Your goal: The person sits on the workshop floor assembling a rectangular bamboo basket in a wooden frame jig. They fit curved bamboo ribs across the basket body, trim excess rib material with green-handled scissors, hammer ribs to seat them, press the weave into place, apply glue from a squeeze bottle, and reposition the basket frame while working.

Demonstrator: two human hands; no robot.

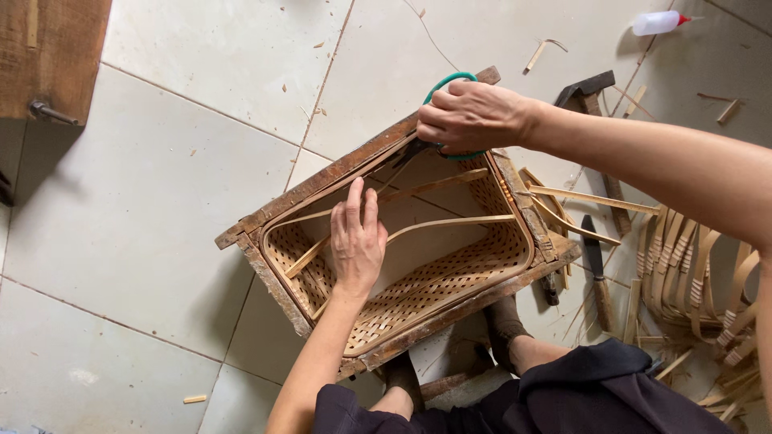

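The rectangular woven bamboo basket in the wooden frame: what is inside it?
Inside the rectangular woven bamboo basket, the left hand presses on thin bent bamboo strips. The right hand brings green-handled scissors to the rim. The left hand hides part of the basket.

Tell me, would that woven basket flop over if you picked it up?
Probably not. The basket is tightly woven and keeps its boxy shape inside the wooden frame, so it looks fairly stiff. Its thin strips suggest it is light. The left hand presses inside without denting it.

One head-worn camera looks steeply down, close over the tiled floor (pixel 201 161).
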